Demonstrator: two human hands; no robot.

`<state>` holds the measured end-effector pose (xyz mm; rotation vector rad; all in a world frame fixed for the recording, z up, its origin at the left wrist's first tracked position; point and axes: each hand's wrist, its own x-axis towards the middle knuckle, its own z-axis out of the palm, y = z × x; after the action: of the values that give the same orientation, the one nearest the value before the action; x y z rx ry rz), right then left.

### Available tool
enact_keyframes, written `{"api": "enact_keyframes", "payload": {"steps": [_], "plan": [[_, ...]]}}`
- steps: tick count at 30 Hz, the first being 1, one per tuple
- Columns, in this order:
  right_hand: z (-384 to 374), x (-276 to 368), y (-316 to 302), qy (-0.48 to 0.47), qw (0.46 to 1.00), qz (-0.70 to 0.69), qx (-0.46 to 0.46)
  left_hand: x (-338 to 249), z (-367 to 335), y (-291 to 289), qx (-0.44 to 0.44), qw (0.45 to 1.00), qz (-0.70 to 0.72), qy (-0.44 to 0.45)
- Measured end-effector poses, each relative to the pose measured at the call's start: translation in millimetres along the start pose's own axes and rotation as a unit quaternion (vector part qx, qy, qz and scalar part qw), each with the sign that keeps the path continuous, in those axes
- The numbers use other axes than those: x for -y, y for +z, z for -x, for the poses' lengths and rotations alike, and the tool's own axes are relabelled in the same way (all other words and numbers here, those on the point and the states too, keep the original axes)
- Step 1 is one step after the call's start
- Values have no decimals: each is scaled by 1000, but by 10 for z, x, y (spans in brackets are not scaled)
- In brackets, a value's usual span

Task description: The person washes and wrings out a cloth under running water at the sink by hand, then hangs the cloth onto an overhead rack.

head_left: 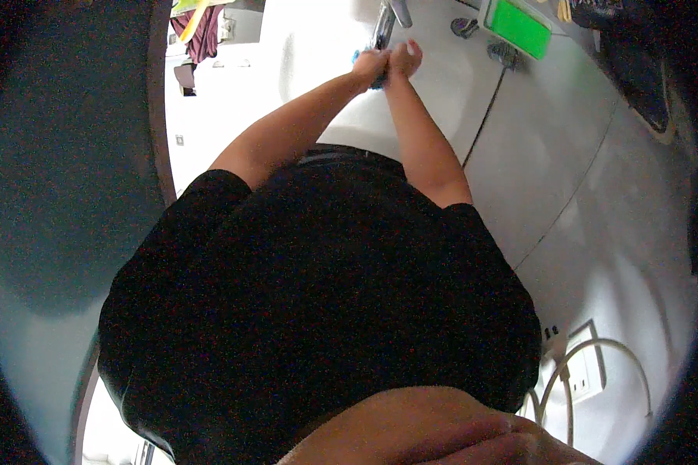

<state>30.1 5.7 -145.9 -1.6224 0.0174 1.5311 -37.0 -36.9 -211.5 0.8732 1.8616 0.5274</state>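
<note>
Both arms reach out from my black shirt over a white sink basin. My left hand and my right hand are pressed together just below a chrome tap. A small blue item sits between them, and only bits of blue show at the fingers' edges. It is too small to tell what kind of thing it is. Both hands are closed around it, knuckles touching.
A bright green flat box lies at the sink's back right, with chrome fittings beside it. A dark grey door fills the left. Dark red clothing hangs at the top left. A wall socket with white cables is at the lower right.
</note>
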Motion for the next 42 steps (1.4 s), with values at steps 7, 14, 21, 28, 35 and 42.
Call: {"api": "enact_keyframes", "payload": {"steps": [7,14,21,28,35,42], "plan": [[49,-491,-216,-166,929,328,38,-207,54,-147,72,944,254,-200],[-288,-253,-187,-110,974,199,19,149,-242,99,35,976,109,-187],[-91,-111,48,-57,990,124,43,450,-297,89,-33,999,-3,-43],[-97,-510,-201,-40,990,86,100,-354,-336,-286,119,960,-251,-27],[-646,-59,-430,-110,990,83,28,-525,224,291,11,995,19,-96],[443,-147,200,-232,881,398,107,593,-466,-368,19,919,332,-211]]}}
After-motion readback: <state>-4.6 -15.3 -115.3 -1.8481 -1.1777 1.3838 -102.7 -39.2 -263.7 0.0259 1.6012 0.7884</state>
